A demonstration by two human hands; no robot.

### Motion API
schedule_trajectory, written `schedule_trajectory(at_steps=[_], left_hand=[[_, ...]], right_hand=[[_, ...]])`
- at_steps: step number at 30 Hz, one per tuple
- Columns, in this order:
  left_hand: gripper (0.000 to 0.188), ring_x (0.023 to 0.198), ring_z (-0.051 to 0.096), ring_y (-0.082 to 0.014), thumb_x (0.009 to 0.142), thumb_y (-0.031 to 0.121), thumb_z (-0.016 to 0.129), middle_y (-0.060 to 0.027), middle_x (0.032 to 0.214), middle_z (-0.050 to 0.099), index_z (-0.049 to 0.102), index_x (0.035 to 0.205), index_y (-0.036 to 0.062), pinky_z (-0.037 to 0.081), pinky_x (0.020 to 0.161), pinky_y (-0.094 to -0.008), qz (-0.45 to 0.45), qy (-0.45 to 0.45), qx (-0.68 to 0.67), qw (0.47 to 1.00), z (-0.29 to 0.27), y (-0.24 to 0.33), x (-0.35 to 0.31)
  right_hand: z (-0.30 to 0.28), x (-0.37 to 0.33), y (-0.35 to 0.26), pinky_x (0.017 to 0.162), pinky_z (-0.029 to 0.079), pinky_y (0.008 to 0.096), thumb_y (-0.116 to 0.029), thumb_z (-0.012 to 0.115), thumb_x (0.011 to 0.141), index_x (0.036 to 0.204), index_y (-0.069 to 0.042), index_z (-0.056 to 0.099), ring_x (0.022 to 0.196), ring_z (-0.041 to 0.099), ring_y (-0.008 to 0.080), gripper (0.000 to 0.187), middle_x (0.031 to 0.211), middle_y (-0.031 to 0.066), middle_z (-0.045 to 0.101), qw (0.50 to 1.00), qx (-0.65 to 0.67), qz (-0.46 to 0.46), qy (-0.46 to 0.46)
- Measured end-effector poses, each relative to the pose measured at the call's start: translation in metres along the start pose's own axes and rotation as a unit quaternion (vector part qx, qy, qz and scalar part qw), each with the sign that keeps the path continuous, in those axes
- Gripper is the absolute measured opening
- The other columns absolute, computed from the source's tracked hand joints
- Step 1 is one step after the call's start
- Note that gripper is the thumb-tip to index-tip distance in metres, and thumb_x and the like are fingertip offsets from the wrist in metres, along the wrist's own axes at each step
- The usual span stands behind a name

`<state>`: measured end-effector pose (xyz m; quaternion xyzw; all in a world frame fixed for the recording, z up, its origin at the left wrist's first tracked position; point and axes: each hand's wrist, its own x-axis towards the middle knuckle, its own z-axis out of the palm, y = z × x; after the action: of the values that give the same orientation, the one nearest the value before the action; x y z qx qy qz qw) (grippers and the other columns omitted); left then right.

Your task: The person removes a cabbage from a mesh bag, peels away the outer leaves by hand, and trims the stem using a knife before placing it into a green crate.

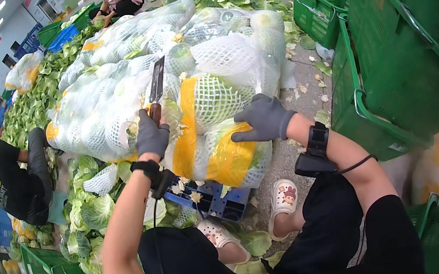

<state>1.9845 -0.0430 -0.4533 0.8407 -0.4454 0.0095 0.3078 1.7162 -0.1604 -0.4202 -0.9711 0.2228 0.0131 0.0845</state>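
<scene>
Head view: knife in left hand, right hand on bagged cabbages.
The gloved left hand (153,138) is closed around the wooden handle of a knife (156,85), its blade directed up and away over the bags. The gloved right hand (263,120) lies with thumb and fingers spread wide against the yellow tape (227,158) on the nearest clear plastic bag of cabbages (223,98), which are sleeved in white foam netting. This bag lies directly in front of the person, between the hands and above a blue plastic pallet (233,206); further bags adjoin it beyond. Loose cabbage leaves (96,211) cover the floor at left. Green crates (392,48) stand at right. A co-worker in black (9,174) sits at left.
</scene>
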Motion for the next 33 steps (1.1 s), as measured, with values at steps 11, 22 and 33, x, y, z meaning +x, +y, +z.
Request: schedule_trajectory(at_steps=[11,22,33], left_hand=[[0.047,0.106,0.052,-0.0293,0.069,-0.001,0.054,-0.006,0.119,0.056,0.057,0.114,0.0119,0.046,0.089,-0.038,0.446,-0.189,0.114,0.868,-0.001,0.036,0.002],[0.016,0.078,0.058,-0.0292,0.074,0.016,0.063,-0.0057,0.09,0.061,0.059,0.089,0.0134,0.049,0.07,-0.0415,0.368,-0.134,0.325,0.861,-0.025,-0.081,-0.03],[0.065,0.094,0.056,-0.0282,0.07,0.0,0.059,-0.0031,0.13,0.048,0.042,0.131,0.0166,0.051,0.078,-0.0377,0.421,-0.181,0.061,0.887,-0.022,-0.023,-0.054]], right_hand=[[0.031,0.005,0.001,0.092,0.036,0.0373,-0.054,0.056,0.08,0.094,-0.009,0.067,0.082,0.062,0.0288,0.048,0.079,0.0133,0.066,0.973,0.109,-0.058,0.193],[0.011,-0.032,0.01,0.086,0.039,0.0383,-0.039,0.056,0.085,0.077,-0.013,0.063,0.076,0.059,0.0266,0.028,0.068,0.008,0.061,0.983,0.08,-0.102,0.129],[0.031,0.019,-0.066,0.074,0.043,0.0422,-0.044,0.055,0.082,0.085,-0.012,0.061,0.073,0.064,0.0287,0.033,0.071,0.0101,0.064,0.991,-0.02,-0.112,0.066]])
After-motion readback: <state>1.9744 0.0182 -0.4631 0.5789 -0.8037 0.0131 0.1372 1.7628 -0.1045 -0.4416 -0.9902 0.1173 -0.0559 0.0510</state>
